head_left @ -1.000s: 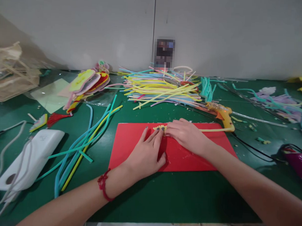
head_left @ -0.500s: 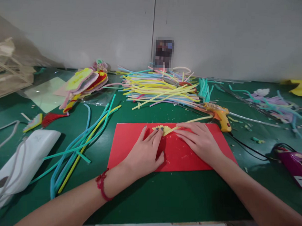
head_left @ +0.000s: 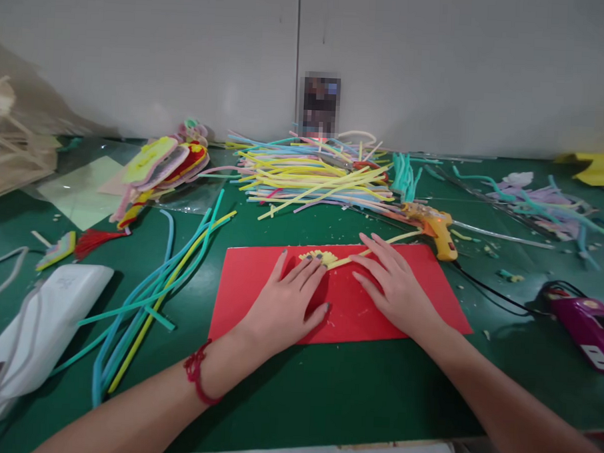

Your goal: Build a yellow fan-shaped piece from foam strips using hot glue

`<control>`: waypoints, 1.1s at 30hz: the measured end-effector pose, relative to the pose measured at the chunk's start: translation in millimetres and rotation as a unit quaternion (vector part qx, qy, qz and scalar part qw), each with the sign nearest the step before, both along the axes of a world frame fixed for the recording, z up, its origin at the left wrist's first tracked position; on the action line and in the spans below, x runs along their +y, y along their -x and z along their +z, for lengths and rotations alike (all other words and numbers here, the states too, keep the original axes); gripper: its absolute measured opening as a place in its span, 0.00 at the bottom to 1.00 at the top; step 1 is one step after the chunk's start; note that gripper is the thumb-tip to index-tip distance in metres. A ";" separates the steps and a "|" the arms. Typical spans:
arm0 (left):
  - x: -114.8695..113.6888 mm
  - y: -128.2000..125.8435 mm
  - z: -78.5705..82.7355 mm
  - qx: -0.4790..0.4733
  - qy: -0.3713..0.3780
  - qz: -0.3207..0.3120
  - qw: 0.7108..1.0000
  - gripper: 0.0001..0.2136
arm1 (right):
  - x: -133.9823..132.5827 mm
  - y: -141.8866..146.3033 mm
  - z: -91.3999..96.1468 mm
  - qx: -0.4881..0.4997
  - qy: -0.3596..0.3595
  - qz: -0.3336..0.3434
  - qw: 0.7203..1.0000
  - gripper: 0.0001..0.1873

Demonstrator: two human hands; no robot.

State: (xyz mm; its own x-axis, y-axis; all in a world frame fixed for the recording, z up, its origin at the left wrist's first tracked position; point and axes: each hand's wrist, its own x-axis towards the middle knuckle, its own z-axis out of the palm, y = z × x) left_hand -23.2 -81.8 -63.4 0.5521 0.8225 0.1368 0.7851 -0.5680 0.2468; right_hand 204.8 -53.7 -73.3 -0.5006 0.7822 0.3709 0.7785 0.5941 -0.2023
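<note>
A red sheet (head_left: 272, 325) lies on the green table under both of my hands. Near its upper edge sits a small pale yellow piece with a ridged, scalloped rim (head_left: 325, 256). The fingertips of my left hand (head_left: 286, 306) rest on that piece, fingers stretched out and thumb apart. From the piece a pale yellow foam strip (head_left: 404, 237) runs right, past the sheet's upper edge. My right hand (head_left: 399, 287) lies over this strip with spread fingers, which partly cover it. Whether the right fingers press on the strip, I cannot tell.
An orange-yellow glue gun (head_left: 439, 234) lies right of the sheet, its black cord trailing to a purple device (head_left: 585, 326). Behind is a pile of coloured foam strips (head_left: 309, 180). Blue, green and yellow strips (head_left: 167, 281) and a white device (head_left: 62, 323) lie left.
My right fingers have spread wider and shifted along the strip. My left fingertips stay on the yellow piece. The whole view has shifted slightly.
</note>
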 end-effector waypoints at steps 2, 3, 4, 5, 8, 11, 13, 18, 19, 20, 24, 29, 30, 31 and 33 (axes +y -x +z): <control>0.0 0.0 0.4 0.002 -0.002 -0.001 1.000 0.24 | 0.7 -0.7 -1.1 0.019 -0.003 0.003 1.000 0.17; 0.0 0.0 0.5 0.003 -0.002 -0.001 1.000 0.24 | 0.8 -1.2 -1.6 0.024 -0.004 0.005 1.000 0.17; 0.0 0.0 0.6 0.004 -0.003 -0.002 1.000 0.24 | 0.8 -1.7 -2.0 0.027 -0.006 0.007 1.000 0.16; 0.1 0.0 0.7 0.004 -0.003 -0.003 1.000 0.24 | 0.7 -2.3 -2.3 0.027 -0.008 0.009 1.000 0.16; 0.5 0.3 0.8 0.006 -0.006 -0.007 1.000 0.24 | -0.9 -4.2 -2.9 0.017 -0.018 0.007 1.000 0.17; 0.6 0.6 0.9 0.011 -0.009 -0.009 1.000 0.23 | -3.8 -6.1 -3.1 -0.001 -0.024 0.002 1.000 0.18; 0.4 0.8 0.7 0.011 -0.014 -0.010 1.000 0.23 | -5.5 -6.7 -3.0 -0.015 -0.022 0.001 1.000 0.18; -0.2 1.0 -0.5 0.015 -0.026 -0.012 0.999 0.23 | -8.1 -3.4 -0.1 -0.033 -0.022 0.002 0.999 0.20; -0.3 0.9 -0.7 0.016 -0.028 -0.011 0.999 0.24 | -8.7 -1.9 0.7 -0.035 -0.022 0.007 0.999 0.21; -0.4 0.8 -0.8 0.018 -0.030 -0.011 0.999 0.24 | -9.4 -0.3 1.3 -0.039 -0.019 0.017 0.999 0.22; -0.8 0.6 -1.2 0.019 -0.037 -0.009 0.999 0.24 | -11.9 5.2 0.9 -0.072 0.024 0.072 0.995 0.28; -0.9 0.3 -3.7 0.020 -0.048 -0.012 0.999 0.24 | -12.4 6.0 -0.6 -0.082 0.058 0.072 0.992 0.30; -0.9 0.2 -4.2 0.022 -0.048 -0.012 0.999 0.25 | -12.2 5.7 -0.7 -0.079 0.058 0.071 0.993 0.30; -0.8 0.1 -4.7 0.023 -0.049 -0.011 0.998 0.25 | -12.1 5.5 -0.8 -0.076 0.057 0.070 0.993 0.29; -0.6 0.0 -5.1 0.026 -0.050 -0.011 0.998 0.25 | -11.8 5.6 -1.3 -0.074 0.058 0.070 0.993 0.29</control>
State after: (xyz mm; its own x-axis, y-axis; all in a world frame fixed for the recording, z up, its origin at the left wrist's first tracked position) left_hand -23.3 -82.5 -68.5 0.5784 0.7939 0.1877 0.7825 -0.6050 0.1475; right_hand 199.2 -65.5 -74.6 -0.6501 0.7337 0.1974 0.7156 0.6786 -0.1655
